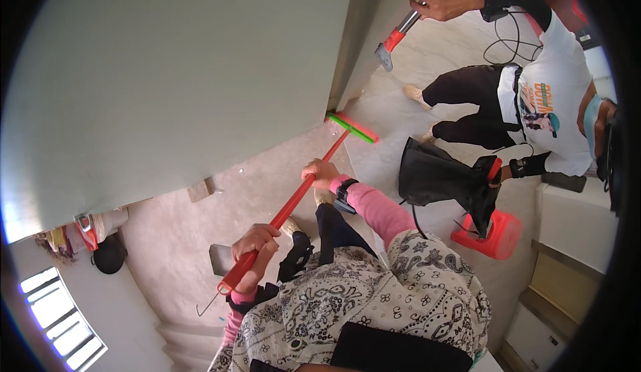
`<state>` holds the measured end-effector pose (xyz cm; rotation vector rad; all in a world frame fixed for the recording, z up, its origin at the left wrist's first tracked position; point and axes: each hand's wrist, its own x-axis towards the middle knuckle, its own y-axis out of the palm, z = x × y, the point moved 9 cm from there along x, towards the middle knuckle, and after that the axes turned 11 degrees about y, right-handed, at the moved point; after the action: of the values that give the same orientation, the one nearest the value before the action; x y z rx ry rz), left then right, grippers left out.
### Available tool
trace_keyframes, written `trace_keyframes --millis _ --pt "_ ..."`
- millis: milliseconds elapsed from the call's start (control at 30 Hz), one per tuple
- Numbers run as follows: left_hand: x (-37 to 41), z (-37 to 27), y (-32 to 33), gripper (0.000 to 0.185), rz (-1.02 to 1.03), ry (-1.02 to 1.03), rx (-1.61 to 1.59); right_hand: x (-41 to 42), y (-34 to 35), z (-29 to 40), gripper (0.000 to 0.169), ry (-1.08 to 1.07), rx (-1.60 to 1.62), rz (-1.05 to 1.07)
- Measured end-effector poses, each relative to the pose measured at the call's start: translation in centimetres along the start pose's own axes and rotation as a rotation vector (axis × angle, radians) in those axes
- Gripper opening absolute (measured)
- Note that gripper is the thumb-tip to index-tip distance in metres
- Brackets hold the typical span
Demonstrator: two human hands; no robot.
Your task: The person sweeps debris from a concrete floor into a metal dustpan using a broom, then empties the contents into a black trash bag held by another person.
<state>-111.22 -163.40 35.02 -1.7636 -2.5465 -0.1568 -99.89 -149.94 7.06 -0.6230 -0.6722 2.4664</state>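
A floor brush with a red pole and a green head (352,128) with red bristles reaches away across the pale floor. My left hand (255,254) is wrapped round the pole close to its end, where a bent wire hook sticks out. Farther up the pole, my right hand (319,172) grips it. The brush head rests on the floor at the corner of the large grey-green panel (180,81), by a doorway edge. Both my sleeves are pink, and a black strap with a device is on my right wrist.
At right a co-worker (551,97) holds a red and silver pole (408,21) and a black bag (430,172). A red plastic container (506,234) stands near the bag. A small block (199,191) and a grey flat object (220,259) lie at left, with a black pan (108,254) beyond.
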Motion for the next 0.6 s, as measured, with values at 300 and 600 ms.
trace_keyframes --millis 300,600 --pt "-1.6 -2.0 -4.0 0.027 -0.123 0.148 -0.070 -0.3 3.1 2.6 0.013 0.027 -0.045 0.219" --pt "-2.0 3.0 -5.1 0.027 -0.230 -0.122 0.003 -0.1 7.3 -0.1 0.013 -0.047 -0.077 0.372"
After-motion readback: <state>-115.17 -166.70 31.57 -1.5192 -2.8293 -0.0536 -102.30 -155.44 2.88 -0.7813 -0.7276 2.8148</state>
